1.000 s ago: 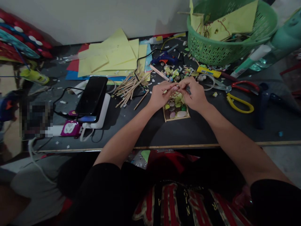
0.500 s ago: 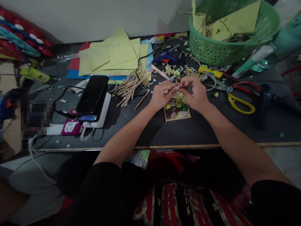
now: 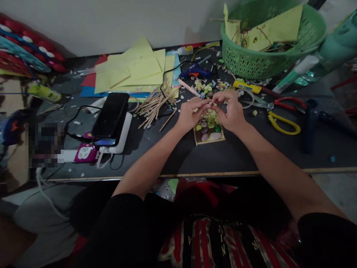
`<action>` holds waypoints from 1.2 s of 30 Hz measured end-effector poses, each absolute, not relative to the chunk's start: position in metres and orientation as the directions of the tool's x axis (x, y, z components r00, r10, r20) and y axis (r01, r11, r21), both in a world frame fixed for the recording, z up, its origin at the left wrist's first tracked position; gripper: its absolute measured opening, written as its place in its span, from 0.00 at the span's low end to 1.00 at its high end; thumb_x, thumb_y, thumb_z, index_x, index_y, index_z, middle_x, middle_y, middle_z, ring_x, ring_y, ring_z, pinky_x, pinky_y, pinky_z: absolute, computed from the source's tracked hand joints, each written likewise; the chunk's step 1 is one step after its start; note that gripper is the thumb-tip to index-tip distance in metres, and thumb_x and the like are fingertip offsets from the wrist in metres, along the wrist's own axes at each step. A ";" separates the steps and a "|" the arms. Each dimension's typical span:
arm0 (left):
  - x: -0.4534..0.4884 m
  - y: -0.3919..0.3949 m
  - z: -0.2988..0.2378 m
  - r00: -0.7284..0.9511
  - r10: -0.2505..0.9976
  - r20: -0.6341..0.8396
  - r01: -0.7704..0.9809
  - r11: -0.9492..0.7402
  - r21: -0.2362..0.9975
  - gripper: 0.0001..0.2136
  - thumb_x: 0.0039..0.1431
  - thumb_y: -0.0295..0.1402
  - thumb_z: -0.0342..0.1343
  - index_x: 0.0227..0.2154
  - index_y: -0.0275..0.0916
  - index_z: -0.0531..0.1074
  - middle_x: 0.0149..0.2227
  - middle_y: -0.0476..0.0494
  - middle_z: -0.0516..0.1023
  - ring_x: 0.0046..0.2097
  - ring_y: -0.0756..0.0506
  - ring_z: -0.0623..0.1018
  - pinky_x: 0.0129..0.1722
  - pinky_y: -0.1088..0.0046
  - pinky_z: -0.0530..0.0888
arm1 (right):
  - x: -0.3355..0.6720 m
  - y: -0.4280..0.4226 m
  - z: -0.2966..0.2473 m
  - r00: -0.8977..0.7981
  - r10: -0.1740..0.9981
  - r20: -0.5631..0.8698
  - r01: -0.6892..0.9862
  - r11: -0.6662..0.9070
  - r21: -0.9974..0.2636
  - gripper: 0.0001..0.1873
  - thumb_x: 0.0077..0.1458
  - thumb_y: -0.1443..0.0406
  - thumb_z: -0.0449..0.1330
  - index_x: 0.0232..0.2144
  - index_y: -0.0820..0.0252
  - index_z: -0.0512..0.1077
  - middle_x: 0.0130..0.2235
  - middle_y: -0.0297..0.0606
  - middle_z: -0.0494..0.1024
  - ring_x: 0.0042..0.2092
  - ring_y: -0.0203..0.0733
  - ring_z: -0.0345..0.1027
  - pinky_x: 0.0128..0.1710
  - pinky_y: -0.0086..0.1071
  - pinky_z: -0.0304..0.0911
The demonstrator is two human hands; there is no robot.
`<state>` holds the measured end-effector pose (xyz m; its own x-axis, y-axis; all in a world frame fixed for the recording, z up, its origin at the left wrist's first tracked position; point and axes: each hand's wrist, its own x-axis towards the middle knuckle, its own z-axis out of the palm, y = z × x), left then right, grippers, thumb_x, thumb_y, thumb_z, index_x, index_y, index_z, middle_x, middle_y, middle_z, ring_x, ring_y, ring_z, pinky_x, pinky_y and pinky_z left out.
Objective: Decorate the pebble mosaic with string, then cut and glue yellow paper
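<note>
My left hand and my right hand meet fingertip to fingertip over the far part of a small framed panel. Both are closed in a pinch around something tiny between them, too small to make out. The panel lies on the table, edged with thin wooden sticks. Rounded stones in grey, brown, pink and green cover its near part, and its far part shows yellow with drawn outlines, partly hidden by my hands. Just beyond my hands lie colored paper scraps.
Wooden sticks lie left, near a black phone and yellow sheets. Behind is a blue glue gun. To the right are a green basket, a yellow glue stick, scissors and a bottle.
The view has shifted slightly. Both hands stay together over the panel, fingertips still pinched, with only a slight change in finger position.
</note>
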<state>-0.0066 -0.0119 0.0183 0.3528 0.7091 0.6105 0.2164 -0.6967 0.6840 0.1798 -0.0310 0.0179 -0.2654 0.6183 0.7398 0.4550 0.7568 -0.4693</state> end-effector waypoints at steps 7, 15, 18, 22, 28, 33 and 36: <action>-0.004 -0.012 0.014 0.322 0.703 0.634 0.224 -0.707 0.671 0.17 0.65 0.49 0.53 0.42 0.44 0.82 0.34 0.46 0.84 0.36 0.49 0.79 0.42 0.67 0.75 | 0.179 -0.034 0.024 -0.269 0.571 0.776 0.523 0.763 -0.380 0.07 0.68 0.58 0.52 0.41 0.54 0.62 0.39 0.37 0.74 0.42 0.41 0.72 0.48 0.44 0.71; -0.005 -0.015 0.018 0.317 0.725 0.611 0.222 -0.683 0.695 0.18 0.64 0.50 0.54 0.41 0.44 0.82 0.34 0.45 0.84 0.37 0.47 0.79 0.43 0.65 0.74 | 0.178 -0.035 0.025 -0.253 0.624 0.739 0.490 0.741 -0.459 0.08 0.67 0.58 0.52 0.38 0.55 0.61 0.36 0.36 0.72 0.39 0.38 0.70 0.46 0.40 0.71; -0.005 -0.014 0.019 0.315 0.733 0.602 0.224 -0.674 0.704 0.17 0.64 0.49 0.54 0.42 0.45 0.82 0.35 0.45 0.84 0.39 0.47 0.80 0.46 0.64 0.74 | 0.177 -0.035 0.023 -0.225 0.611 0.759 0.467 0.751 -0.467 0.08 0.67 0.58 0.53 0.39 0.55 0.60 0.36 0.35 0.71 0.37 0.37 0.70 0.43 0.39 0.71; -0.004 -0.015 0.019 0.317 0.727 0.609 0.223 -0.681 0.698 0.17 0.64 0.49 0.54 0.42 0.45 0.82 0.35 0.45 0.84 0.38 0.47 0.80 0.45 0.64 0.75 | 0.177 -0.034 0.019 -0.200 0.596 0.778 0.445 0.763 -0.470 0.08 0.66 0.58 0.55 0.42 0.54 0.60 0.39 0.36 0.71 0.36 0.36 0.69 0.41 0.38 0.71; -0.004 -0.014 0.017 0.328 0.709 0.624 0.228 -0.700 0.677 0.17 0.65 0.49 0.53 0.42 0.45 0.81 0.33 0.46 0.84 0.38 0.48 0.80 0.45 0.65 0.75 | 0.179 -0.033 0.018 -0.241 0.583 0.776 0.448 0.776 -0.444 0.07 0.66 0.59 0.54 0.41 0.54 0.61 0.41 0.37 0.72 0.41 0.39 0.71 0.45 0.40 0.71; -0.003 -0.014 0.017 0.336 0.716 0.612 0.246 -0.694 0.677 0.18 0.65 0.49 0.52 0.41 0.45 0.82 0.33 0.47 0.83 0.37 0.48 0.79 0.44 0.66 0.74 | 0.179 -0.034 0.017 -0.235 0.645 0.727 0.511 0.718 -0.472 0.10 0.67 0.54 0.51 0.40 0.54 0.62 0.40 0.39 0.73 0.44 0.43 0.71 0.51 0.47 0.69; -0.003 -0.014 0.017 0.325 0.719 0.614 0.241 -0.691 0.682 0.18 0.65 0.50 0.52 0.41 0.45 0.82 0.32 0.46 0.83 0.37 0.48 0.78 0.43 0.66 0.74 | 0.178 -0.034 0.018 -0.233 0.655 0.719 0.519 0.709 -0.478 0.12 0.67 0.53 0.50 0.39 0.54 0.62 0.40 0.40 0.73 0.46 0.45 0.72 0.54 0.50 0.68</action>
